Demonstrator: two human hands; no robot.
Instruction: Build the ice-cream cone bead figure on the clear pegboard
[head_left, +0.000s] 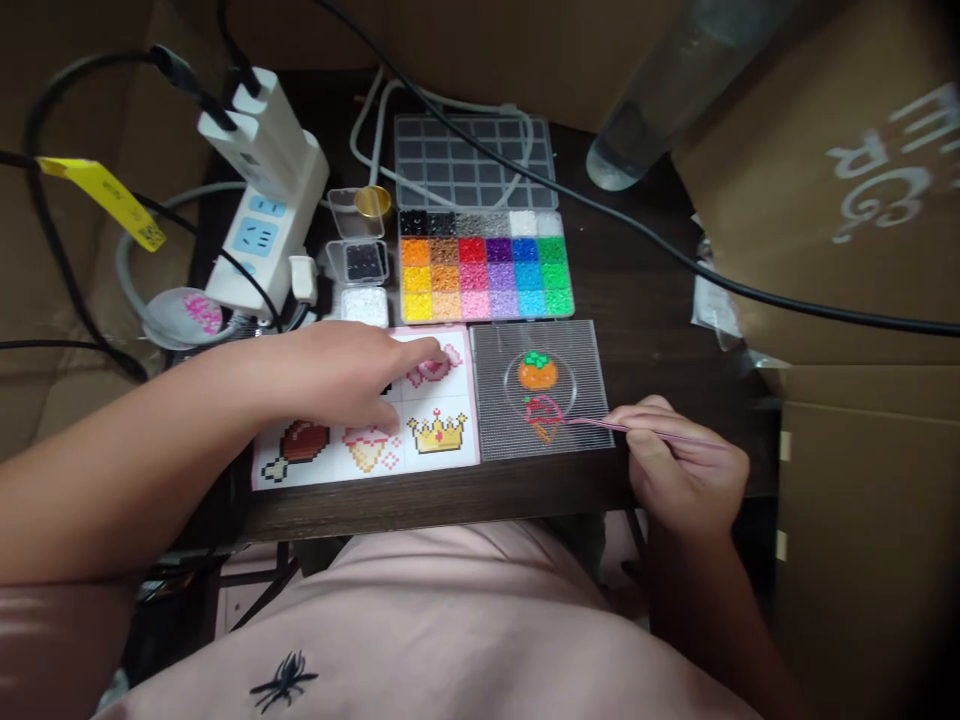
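Observation:
My left hand [352,375] lies on a pink pattern sheet [442,440] of pixel pictures, its fingers curled and the index finger stretched toward a pink heart picture [439,368]. My right hand [679,465] pinches thin pink tweezers [600,425] whose tip rests on a clear pegboard [592,345]. On the pegboard sit an orange bead fruit with a green top [538,371] and a partly built pink and orange ice-cream figure [543,415], right at the tweezer tip. A bead box [484,275] with coloured compartments stands behind both.
A white power strip [262,200] with plugs and cables sits at the back left. Small clear bead tubs [364,262] stand beside the box. A clear bottle [660,90] lies at the back right. Cardboard boxes [847,200] surround the dark table [450,500]. A black cable [675,250] crosses behind.

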